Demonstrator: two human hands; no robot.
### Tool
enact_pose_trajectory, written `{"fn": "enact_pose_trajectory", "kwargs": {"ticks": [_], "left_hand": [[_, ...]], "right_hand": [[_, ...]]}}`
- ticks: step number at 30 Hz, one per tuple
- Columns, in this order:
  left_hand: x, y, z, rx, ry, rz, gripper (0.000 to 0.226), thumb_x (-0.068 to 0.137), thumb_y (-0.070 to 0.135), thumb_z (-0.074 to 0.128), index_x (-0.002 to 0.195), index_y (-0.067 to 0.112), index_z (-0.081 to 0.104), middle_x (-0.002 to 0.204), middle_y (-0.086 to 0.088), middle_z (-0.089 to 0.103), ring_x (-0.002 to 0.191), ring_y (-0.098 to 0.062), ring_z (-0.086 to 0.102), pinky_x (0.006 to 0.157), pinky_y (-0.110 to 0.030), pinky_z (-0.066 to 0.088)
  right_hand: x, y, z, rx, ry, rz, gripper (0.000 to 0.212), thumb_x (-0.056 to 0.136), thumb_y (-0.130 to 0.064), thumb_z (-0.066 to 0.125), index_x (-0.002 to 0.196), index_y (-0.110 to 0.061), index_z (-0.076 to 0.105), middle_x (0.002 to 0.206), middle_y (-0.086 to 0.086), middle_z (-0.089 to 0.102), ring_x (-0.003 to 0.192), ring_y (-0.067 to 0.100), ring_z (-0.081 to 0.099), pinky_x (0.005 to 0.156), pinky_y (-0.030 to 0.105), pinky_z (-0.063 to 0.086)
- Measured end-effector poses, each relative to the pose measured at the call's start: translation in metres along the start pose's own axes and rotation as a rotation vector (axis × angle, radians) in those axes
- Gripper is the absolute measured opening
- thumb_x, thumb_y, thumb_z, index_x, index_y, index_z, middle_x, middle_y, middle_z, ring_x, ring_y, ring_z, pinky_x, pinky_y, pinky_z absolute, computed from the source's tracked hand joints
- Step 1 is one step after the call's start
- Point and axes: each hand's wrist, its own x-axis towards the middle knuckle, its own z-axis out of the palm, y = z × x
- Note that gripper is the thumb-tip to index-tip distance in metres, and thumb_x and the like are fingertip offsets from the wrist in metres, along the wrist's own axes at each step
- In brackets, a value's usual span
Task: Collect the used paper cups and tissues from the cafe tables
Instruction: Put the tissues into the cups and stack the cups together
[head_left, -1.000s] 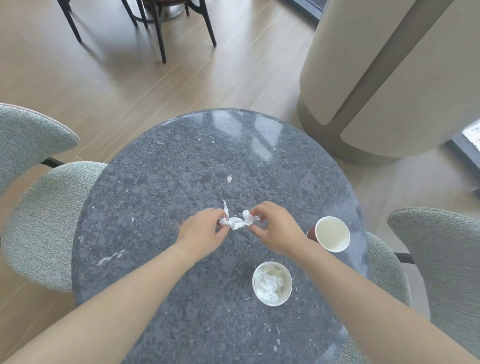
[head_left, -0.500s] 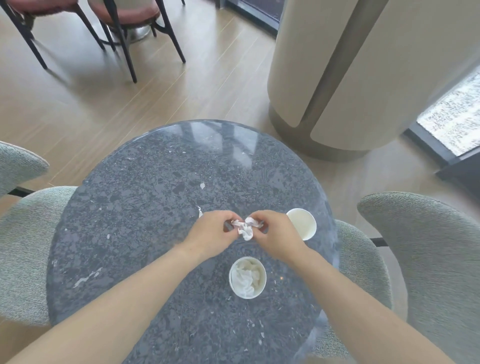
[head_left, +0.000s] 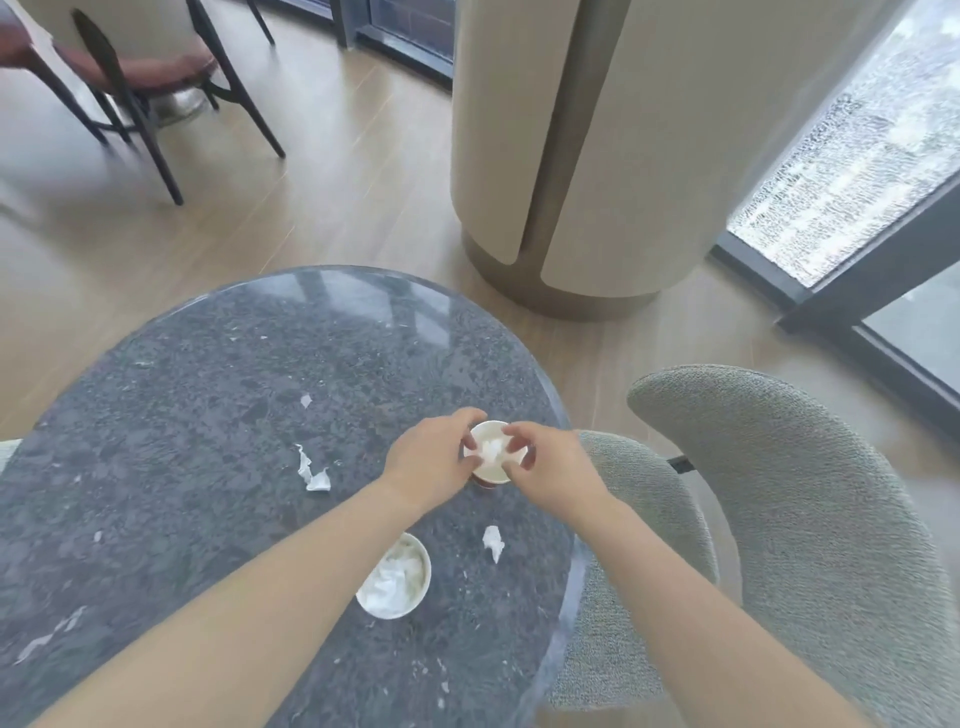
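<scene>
Tissue (head_left: 492, 448) sits over the paper cup (head_left: 490, 474), pinched between left hand (head_left: 431, 460) and right hand (head_left: 551, 467) fingers.

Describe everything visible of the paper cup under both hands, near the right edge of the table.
The paper cup stands upright on the grey stone table, close to its right edge. It is round and white inside, and a sliver of darker outer wall shows below the rim. A crumpled tissue sits in its mouth, pinched by the left hand and the right hand, whose fingers curl over the rim and hide part of it.
</scene>
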Motion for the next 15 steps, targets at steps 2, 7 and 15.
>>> {"fn": "enact_pose_trajectory", "kwargs": {"ticks": [2,7,15], "left_hand": [[-0.005,-0.015,-0.003,0.013,0.034,0.001,0.04,0.086,0.025,0.062,0.123,0.032,0.049,0.101,0.016,0.064,0.087,-0.013,0.057,0.082,-0.031,0.046],[-0.019,-0.07,-0.017,0.077,0.005,-0.14,0.032,0.087,0.021,0.059,0.118,0.029,0.052,0.1,0.013,0.059,0.08,-0.01,0.05,0.082,-0.034,0.049],[-0.037,-0.137,-0.024,0.271,-0.065,-0.306,0.035,0.088,0.025,0.058,0.122,0.03,0.051,0.124,0.005,0.046,0.115,-0.019,0.048,0.082,-0.037,0.05]], "right_hand": [[-0.002,0.004,0.005,0.004,0.002,-0.016,0.036,0.083,-0.019,0.062,0.118,-0.019,0.057,0.105,-0.003,0.064,0.083,0.015,0.057,0.083,0.027,0.044],[-0.002,0.006,0.025,-0.221,-0.113,-0.095,0.033,0.082,-0.028,0.064,0.113,-0.021,0.059,0.115,-0.004,0.06,0.11,0.018,0.049,0.083,0.032,0.046],[0.021,-0.019,0.043,-0.319,0.063,-0.237,0.017,0.089,-0.019,0.052,0.1,-0.021,0.064,0.103,-0.005,0.061,0.098,0.02,0.051,0.063,0.032,0.046]]}}
